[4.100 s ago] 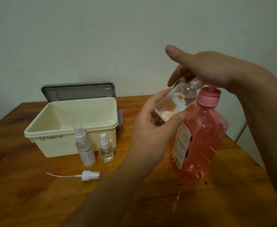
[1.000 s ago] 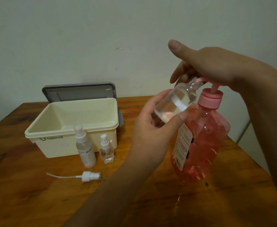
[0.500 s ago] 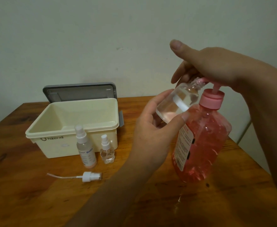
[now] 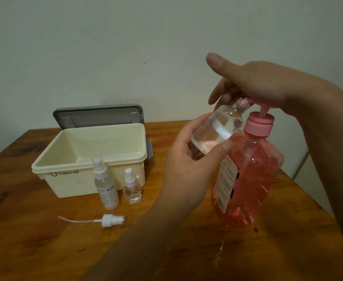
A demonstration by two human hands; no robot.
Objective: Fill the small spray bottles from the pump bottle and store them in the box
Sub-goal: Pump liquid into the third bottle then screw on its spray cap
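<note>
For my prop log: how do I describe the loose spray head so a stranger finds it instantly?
Find the cream box on the left of the wooden table, with a tall spray bottle and a short spray bottle standing before it. Just nearer the camera lies the spray head. It alone lies flat, white, attached to no bottle, a thin tube trailing left.

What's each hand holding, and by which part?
Left hand grips the clear bottle by its base; right hand only presses the head of the pump bottle.
</note>
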